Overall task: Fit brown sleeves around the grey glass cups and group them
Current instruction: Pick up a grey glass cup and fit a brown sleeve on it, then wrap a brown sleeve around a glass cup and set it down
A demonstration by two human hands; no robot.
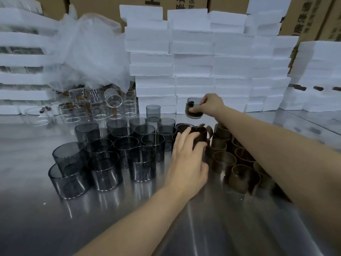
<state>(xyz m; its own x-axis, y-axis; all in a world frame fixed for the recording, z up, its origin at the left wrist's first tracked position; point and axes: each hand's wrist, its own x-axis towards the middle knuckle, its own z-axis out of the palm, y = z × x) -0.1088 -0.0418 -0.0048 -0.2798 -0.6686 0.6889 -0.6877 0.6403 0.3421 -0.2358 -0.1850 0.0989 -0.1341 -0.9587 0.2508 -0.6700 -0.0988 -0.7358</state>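
Head view. Nearest, the steel worktop shows a broad band of bare, reflective metal, crossed by both forearms. Beyond it stand two groups: grey cups on the left, packed rim to rim and some stacked, and brown sleeves on the right, standing on end and touching one another. A narrow lane of bare metal separates the groups. The left hand lies in this lane, its fingers curled round a dark sleeve at the far left corner of the sleeves; whether a cup is inside it cannot be told. Farther back, the right hand holds a sleeved cup, fingers and thumb pinching it from the right. This cup is tilted and lifted off the worktop, above the far end of the sleeves. At the far left, clear glasses stand and lie in a loose heap under a crumpled plastic bag. White foam blocks are stacked like a wall along the rear edge, closing off the worktop just behind the cups. Foam trays rise at the far left. Cardboard boxes stand behind everything.
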